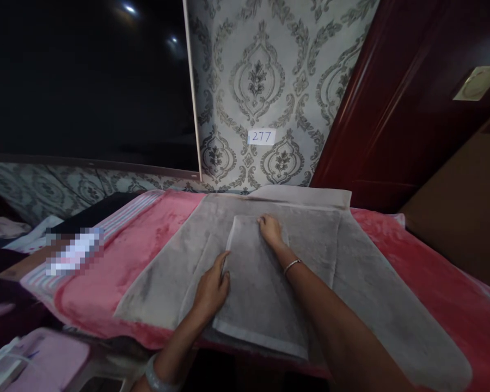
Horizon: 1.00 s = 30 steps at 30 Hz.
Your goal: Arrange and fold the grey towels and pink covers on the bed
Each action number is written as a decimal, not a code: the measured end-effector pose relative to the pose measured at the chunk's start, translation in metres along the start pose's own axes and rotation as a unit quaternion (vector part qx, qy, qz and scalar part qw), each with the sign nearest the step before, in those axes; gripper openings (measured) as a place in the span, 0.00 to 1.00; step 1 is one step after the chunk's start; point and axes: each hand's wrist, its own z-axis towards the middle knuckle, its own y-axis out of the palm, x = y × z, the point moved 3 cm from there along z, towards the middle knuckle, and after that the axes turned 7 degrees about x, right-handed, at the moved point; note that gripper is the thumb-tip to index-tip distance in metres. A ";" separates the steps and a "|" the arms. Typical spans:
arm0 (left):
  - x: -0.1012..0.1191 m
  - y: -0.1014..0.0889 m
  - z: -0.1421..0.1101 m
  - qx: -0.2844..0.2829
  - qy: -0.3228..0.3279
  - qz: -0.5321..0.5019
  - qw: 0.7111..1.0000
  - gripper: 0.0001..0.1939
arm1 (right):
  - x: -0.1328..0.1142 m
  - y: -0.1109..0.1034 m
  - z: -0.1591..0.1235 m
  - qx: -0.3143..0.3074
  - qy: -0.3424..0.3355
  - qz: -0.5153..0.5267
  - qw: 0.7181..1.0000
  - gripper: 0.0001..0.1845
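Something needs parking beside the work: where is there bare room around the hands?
Gray cloth between the right forearm and red fabric; pink fabric between its striped edge and the gray cloth. Crowded: the folded towel, left hand and right hand at its edges.

Gray cloth (pixel 371 299) atop a pink blanket (pixel 118 267)

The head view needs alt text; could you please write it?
A person's left hand touches the left edge, and right hand the far edge, of a rectangular grey cloth with pale borders, on a larger grey cloth over pink-red plush fabric.
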 end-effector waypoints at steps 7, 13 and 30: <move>-0.002 -0.005 0.004 -0.046 -0.004 0.130 0.990 0.30 | -0.006 0.008 -0.005 -0.014 -0.003 -0.002 1.000 0.19; 0.036 -0.014 0.010 0.001 0.118 0.190 0.975 0.26 | -0.029 0.002 -0.011 -0.021 -0.100 0.028 0.994 0.24; 0.013 0.031 -0.033 -0.084 0.184 0.251 0.947 0.35 | -0.046 0.031 -0.020 -0.164 -0.195 0.030 0.967 0.31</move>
